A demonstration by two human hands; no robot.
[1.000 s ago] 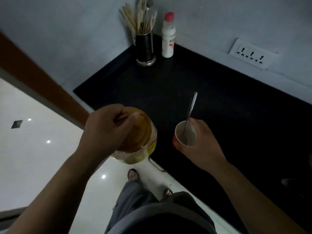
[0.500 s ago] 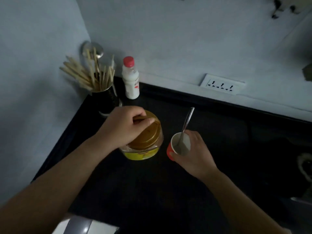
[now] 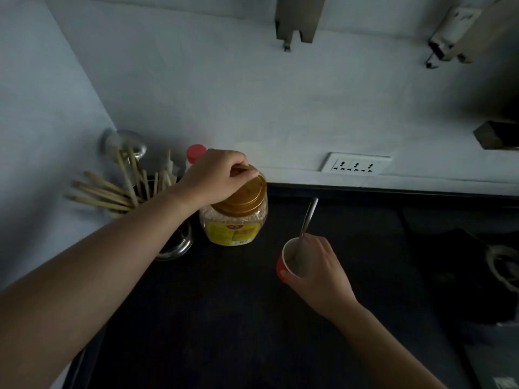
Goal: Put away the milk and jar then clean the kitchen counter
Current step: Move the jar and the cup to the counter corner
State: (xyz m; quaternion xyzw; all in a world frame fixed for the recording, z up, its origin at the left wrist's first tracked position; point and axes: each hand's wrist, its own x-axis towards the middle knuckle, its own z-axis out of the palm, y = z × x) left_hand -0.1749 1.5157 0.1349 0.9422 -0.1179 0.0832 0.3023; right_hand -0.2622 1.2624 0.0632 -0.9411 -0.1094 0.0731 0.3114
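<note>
Gripping gold lid of jar (image 3: 234,220) from above, left hand (image 3: 217,175) clamps fingers over lid rim. Jar upright on black counter (image 3: 224,318), beside utensil holder (image 3: 174,242). Milk bottle (image 3: 195,153) behind left hand, only red cap showing. Right hand (image 3: 318,272) wraps red paper cup (image 3: 292,261), spoon (image 3: 307,220) standing inside.

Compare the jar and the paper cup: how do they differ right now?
The jar is capped with a gold lid; the paper cup is open with a spoon in it. The jar is clear with a yellow label, the cup red. The jar is bigger. Each has a hand on it, on the dark counter.
</note>
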